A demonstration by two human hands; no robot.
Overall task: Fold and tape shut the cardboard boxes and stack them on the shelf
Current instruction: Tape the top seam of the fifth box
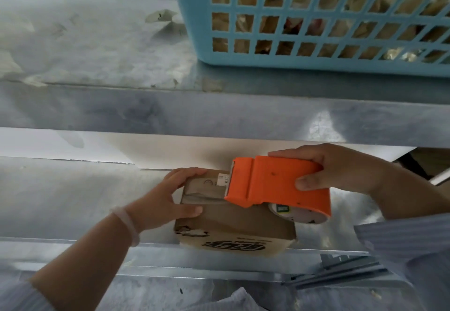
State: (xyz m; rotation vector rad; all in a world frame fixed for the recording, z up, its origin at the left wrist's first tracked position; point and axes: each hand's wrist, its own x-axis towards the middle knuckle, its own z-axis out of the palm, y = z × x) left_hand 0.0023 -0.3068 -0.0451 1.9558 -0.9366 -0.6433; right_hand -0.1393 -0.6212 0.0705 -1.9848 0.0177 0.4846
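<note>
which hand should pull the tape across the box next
Right. The right hand already grips the orange tape dispenser, its front edge on the cardboard box top. The left hand is steadying the box.

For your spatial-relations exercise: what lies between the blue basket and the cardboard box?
In the head view, the metal front edge of the upper shelf runs between the basket above and the box below.
</note>
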